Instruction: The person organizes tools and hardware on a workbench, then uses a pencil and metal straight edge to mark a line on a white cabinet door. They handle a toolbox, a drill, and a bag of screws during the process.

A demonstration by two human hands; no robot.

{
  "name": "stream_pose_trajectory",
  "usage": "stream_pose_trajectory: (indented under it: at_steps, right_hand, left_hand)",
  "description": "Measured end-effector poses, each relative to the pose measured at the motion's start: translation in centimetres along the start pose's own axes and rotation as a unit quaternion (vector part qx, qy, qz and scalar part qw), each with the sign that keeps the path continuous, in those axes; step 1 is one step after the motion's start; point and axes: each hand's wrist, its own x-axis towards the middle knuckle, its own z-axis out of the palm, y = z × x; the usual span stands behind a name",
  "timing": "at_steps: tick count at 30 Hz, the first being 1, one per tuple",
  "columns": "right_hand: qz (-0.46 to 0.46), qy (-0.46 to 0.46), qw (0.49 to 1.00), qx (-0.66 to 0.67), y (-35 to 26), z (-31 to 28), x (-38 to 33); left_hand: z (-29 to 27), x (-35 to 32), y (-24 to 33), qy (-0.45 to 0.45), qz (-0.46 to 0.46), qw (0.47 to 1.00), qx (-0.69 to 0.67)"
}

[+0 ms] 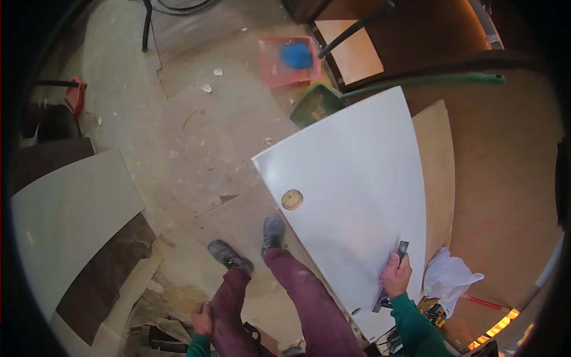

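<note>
A white panel (351, 160) lies in front of me, tilted across the view, with a round wood-coloured spot (292, 200) near its left edge and a smaller round mark (356, 311) close to its near end. My right hand (397, 276) is closed around a dark, narrow, flat bar-shaped tool (404, 248) on the panel's near right part. The tool's far end sticks out past my fingers, and its other end shows below the hand. Beside my left knee, my left hand (203, 319) hangs with its fingers curled. Whether it holds anything is hidden.
A bare board (437, 160) lies under the white panel's right edge. A white plastic bag (449, 276) sits at the right. Beyond are a green dustpan (315, 106) and a pink bin (270, 65) with something blue inside. Panels (77, 208) stand at the left; scraps litter the floor.
</note>
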Motion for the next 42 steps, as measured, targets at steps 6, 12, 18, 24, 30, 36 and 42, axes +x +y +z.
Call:
stream_pose_trajectory:
  at_steps: [6, 12, 18, 24, 30, 36, 42]
  right_hand:
    - [-0.062, 0.044, 0.995, -0.058, 0.0, 0.2, 0.8]
    - [-0.061, 0.027, 0.996, -0.053, 0.1, -0.2, 1.3]
    - [0.065, -0.041, 0.996, 0.034, -1.3, -1.2, 1.2]
    - [0.014, -0.049, 0.997, 0.063, 4.4, 1.9, 0.9]
    - [-0.099, 0.005, 0.993, 0.059, 2.3, -1.8, 1.8]
    - [-0.046, -0.101, 0.994, 0.015, 2.7, -6.2, 4.2]
    - [-0.135, 0.001, 0.984, -0.116, 11.9, -10.8, 12.9]
  left_hand:
    - [1.7, -0.9, 2.8, 0.008, 0.039, 0.997, 0.071]
    - [6.3, -4.5, 17.1, 0.076, 0.357, 0.921, 0.137]
    - [11.8, -12.2, 41.0, -0.013, 0.568, 0.774, 0.280]
    - [12.9, -8.9, 43.2, -0.100, 0.615, 0.719, 0.307]
    - [14.1, -10.1, 50.6, -0.190, 0.596, 0.548, 0.555]
    - [13.9, -8.6, 51.6, -0.202, 0.598, 0.451, 0.631]
    - [11.2, -11.7, 50.5, -0.118, 0.556, 0.668, 0.481]
